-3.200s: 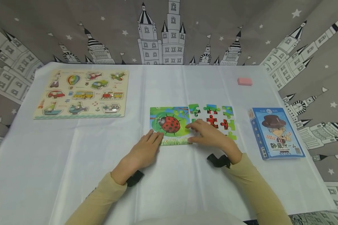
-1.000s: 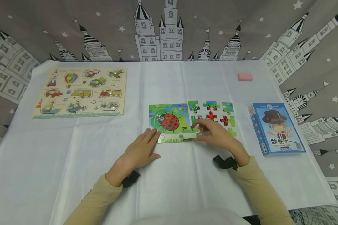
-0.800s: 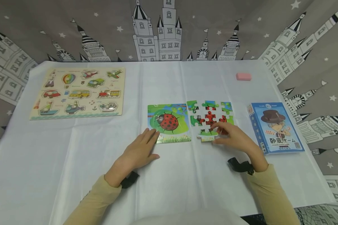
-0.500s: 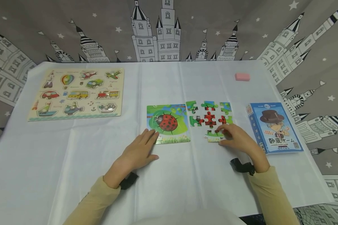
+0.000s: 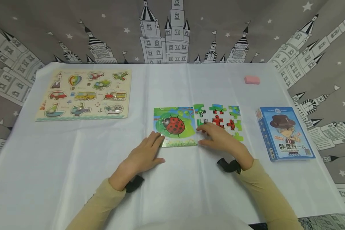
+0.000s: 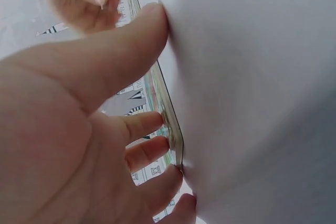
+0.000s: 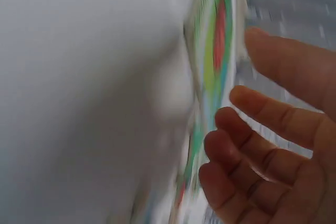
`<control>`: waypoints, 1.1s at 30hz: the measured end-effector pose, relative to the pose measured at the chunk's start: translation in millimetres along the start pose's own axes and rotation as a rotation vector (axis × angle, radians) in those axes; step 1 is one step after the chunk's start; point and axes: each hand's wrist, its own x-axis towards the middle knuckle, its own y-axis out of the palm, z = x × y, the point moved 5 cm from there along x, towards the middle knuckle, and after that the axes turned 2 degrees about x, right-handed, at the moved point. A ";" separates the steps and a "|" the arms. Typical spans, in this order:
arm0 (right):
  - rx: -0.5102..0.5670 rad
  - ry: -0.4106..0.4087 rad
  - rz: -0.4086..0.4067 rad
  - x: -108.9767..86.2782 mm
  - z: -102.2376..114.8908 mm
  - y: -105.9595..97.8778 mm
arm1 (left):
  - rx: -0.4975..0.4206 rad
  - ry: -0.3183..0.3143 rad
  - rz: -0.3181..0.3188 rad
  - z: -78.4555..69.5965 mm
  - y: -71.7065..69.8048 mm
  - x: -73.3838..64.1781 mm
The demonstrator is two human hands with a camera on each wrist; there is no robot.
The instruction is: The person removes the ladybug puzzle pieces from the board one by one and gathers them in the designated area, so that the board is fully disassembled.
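Note:
In the head view, the ladybug puzzle board (image 5: 174, 126) lies flat on the white tabletop. My left hand (image 5: 142, 154) rests its fingertips on the board's lower left corner, fingers straight. My right hand (image 5: 221, 140) hovers at the board's right edge, fingers loosely bent. Nothing shows between those fingers in the right wrist view, where the hand (image 7: 262, 145) is apart from the board (image 7: 218, 40). Several loose jigsaw pieces lie right of the board, among them a red spotted piece (image 5: 218, 121) and a green corner piece (image 5: 238, 136). The hand hides part of this group.
A wooden peg puzzle (image 5: 84, 95) with vehicle shapes lies at the back left. At the right is a blue card game box (image 5: 287, 134); a pink eraser-like block (image 5: 252, 80) sits behind it. A grey castle-print cloth (image 5: 201, 35) hangs beyond the table's far edge.
My right hand placed a lower-edge puzzle piece among the loose pieces, let it go and moved left to the board's edge. My left hand stays on the board's corner.

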 end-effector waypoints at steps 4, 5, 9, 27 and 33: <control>-0.066 -0.085 0.058 24.7 27.5 21.3 | 0.002 0.000 -0.007 -2.0 1.9 2.3; -0.088 -0.107 0.068 30.5 33.5 27.0 | 0.006 -0.009 -0.004 -1.5 2.8 2.3; -0.193 -0.165 0.075 47.2 52.8 43.8 | 0.019 -0.031 0.002 0.2 3.6 2.0; -0.281 -0.148 -0.068 66.6 71.5 51.7 | 0.145 0.008 -0.198 8.0 -11.6 10.9; -0.196 -0.129 -0.072 70.1 74.0 50.1 | 0.186 -0.117 -0.135 17.5 -12.7 10.6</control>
